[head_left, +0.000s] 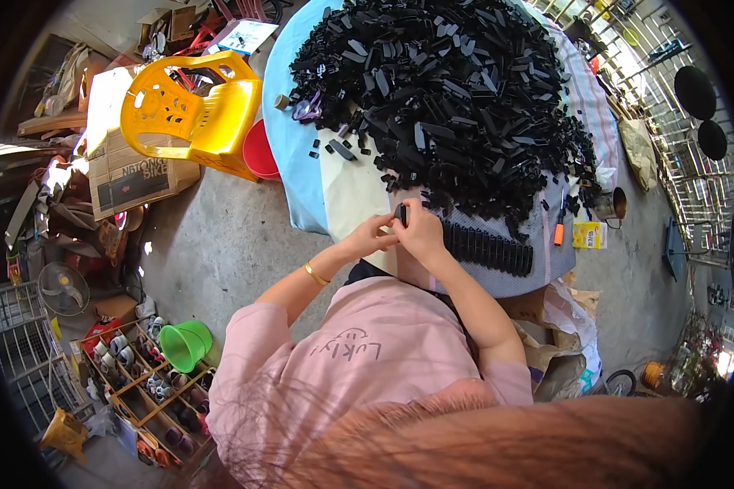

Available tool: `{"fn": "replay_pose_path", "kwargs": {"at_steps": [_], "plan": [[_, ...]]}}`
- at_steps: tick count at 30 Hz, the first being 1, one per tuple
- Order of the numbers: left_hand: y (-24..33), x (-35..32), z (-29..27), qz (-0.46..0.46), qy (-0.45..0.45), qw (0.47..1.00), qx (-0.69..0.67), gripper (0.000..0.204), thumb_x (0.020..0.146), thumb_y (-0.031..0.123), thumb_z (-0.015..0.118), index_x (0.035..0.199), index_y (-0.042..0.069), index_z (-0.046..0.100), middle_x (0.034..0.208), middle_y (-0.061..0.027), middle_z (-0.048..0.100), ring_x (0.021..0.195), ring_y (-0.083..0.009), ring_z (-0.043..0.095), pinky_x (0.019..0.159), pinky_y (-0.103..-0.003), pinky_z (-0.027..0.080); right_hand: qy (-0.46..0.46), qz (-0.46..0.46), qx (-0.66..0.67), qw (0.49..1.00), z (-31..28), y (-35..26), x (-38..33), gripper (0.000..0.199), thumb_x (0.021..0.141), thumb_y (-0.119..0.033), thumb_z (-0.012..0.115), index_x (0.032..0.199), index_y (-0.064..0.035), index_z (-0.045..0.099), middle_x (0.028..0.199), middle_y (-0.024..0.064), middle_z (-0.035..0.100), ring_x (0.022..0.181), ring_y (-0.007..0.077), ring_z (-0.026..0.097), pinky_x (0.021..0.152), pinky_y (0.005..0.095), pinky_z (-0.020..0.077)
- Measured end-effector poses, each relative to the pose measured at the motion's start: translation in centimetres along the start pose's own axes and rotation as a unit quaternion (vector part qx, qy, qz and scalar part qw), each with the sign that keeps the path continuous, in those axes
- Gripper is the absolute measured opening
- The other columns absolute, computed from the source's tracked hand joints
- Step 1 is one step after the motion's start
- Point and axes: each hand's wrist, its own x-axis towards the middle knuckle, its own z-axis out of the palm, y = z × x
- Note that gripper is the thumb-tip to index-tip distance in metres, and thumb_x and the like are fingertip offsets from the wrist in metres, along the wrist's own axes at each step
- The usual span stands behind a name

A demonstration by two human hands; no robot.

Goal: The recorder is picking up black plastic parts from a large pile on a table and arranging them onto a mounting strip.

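Observation:
At the near edge of the table, my two hands meet over a small black plastic piece (400, 213). My right hand (421, 234) pinches it from the right with bent fingers. My left hand (369, 237), below a gold bracelet, has its fingers curled against the same piece from the left. Fingers hide part of it. Just right of my hands, a neat row of black plastic pieces (489, 248) lies side by side. Beyond, a large heap of loose black plastic pieces (440, 98) covers most of the table. Several stray pieces (342, 150) lie left of the heap.
An orange-handled screwdriver (559, 232) and a yellow-and-white box (590, 235) lie at the table's right edge, near a metal mug (612, 204). A yellow plastic chair (220, 114) and a red tub (258, 151) stand left. A green bucket (186, 345) sits by a shoe rack (143, 395).

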Motion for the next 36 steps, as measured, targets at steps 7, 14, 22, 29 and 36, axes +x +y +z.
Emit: {"fn": "replay_pose_path", "kwargs": {"at_steps": [7, 14, 22, 29, 36], "plan": [[-1.0, 4.1, -8.1, 0.117, 0.292, 0.860, 0.402, 0.043, 0.073, 0.000, 0.059, 0.115, 0.007, 0.054, 0.112, -0.0159, 0.050, 0.093, -0.0332, 0.052, 0.082, -0.039, 0.045, -0.053, -0.041, -0.202, 0.977, 2.6, 0.6, 0.8, 0.027, 0.072, -0.018, 0.060, 0.087, -0.0011, 0.045, 0.066, 0.0161, 0.060, 0.065, 0.0314, 0.062, 0.058, 0.0399, 0.0507], [-0.2, 6.6, -11.8, 0.124, 0.281, 0.779, 0.547, 0.035, 0.070, 0.002, 0.061, 0.104, 0.010, 0.057, 0.113, -0.0098, 0.052, 0.103, -0.0297, 0.047, 0.084, -0.037, 0.043, 0.014, -0.092, -0.157, 0.983, 1.9, 1.8, 2.0, 0.021, 0.078, -0.023, 0.060, 0.087, -0.0069, 0.052, 0.065, 0.0091, 0.059, 0.060, 0.0288, 0.060, 0.053, 0.0376, 0.0484], [0.2, 5.8, -9.1, 0.147, 0.363, 0.856, 0.337, 0.022, 0.075, 0.010, 0.065, 0.094, 0.003, 0.056, 0.083, -0.0100, 0.062, 0.077, -0.0251, 0.060, 0.071, -0.035, 0.047, 0.020, -0.163, -0.197, 0.967, 3.2, 0.6, 7.0, 0.015, 0.080, -0.017, 0.056, 0.091, -0.0065, 0.055, 0.082, 0.0100, 0.052, 0.065, 0.0236, 0.061, 0.053, 0.0326, 0.0509], [0.0, 2.5, -5.6, -0.026, 0.158, 0.931, -0.329, 0.034, 0.088, 0.013, 0.054, 0.119, 0.001, 0.044, 0.091, -0.0092, 0.058, 0.082, -0.0200, 0.061, 0.074, -0.032, 0.052, -0.011, -0.169, -0.258, 0.951, 4.5, 1.0, 8.6, 0.008, 0.074, -0.010, 0.057, 0.076, -0.0030, 0.058, 0.087, 0.0124, 0.050, 0.072, 0.0258, 0.058, 0.060, 0.0350, 0.0518], [1.7, 0.6, -3.9, -0.038, 0.086, 0.883, -0.461, 0.034, 0.092, 0.016, 0.050, 0.122, 0.003, 0.044, 0.090, -0.0097, 0.058, 0.080, -0.0204, 0.062, 0.071, -0.032, 0.053, 0.081, -0.051, 0.195, 0.976, 0.4, 0.2, 7.0, 0.015, 0.074, -0.007, 0.063, 0.089, -0.0033, 0.062, 0.076, 0.0094, 0.063, 0.066, 0.0194, 0.061, 0.058, 0.0295, 0.0478]]}}
